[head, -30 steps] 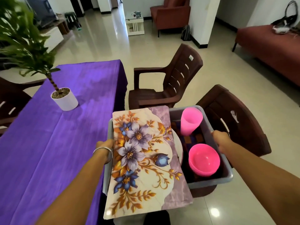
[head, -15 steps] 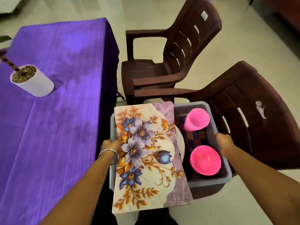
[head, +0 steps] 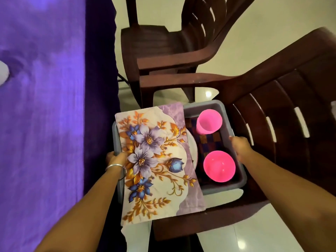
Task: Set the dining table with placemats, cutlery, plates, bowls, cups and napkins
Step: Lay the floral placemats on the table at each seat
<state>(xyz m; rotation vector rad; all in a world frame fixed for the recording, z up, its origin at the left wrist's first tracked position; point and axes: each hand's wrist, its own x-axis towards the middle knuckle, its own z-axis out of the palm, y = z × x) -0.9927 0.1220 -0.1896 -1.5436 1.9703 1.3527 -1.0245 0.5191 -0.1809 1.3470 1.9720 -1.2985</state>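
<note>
A grey plastic bin (head: 225, 113) sits over the seat of the near brown chair (head: 283, 113). My left hand (head: 116, 158) grips its left rim, my right hand (head: 240, 147) grips its right rim. A floral placemat (head: 154, 160) lies across the bin's left half, overhanging the front. Inside the bin stand a pink cup (head: 209, 123) and a pink bowl (head: 219, 166) on a checked cloth (head: 209, 142). The white edge of a plate (head: 194, 148) peeks out from under the placemat.
The table under a purple cloth (head: 45, 106) fills the left side. A second brown chair (head: 163, 51) stands beyond the near one, close to the table edge. A white plant pot (head: 2, 73) shows at the far left edge. Pale tiled floor lies around the chairs.
The bin has come down from above the chair towards the seat of the near chair, both hands still on its rims. The view has tilted further down.
</note>
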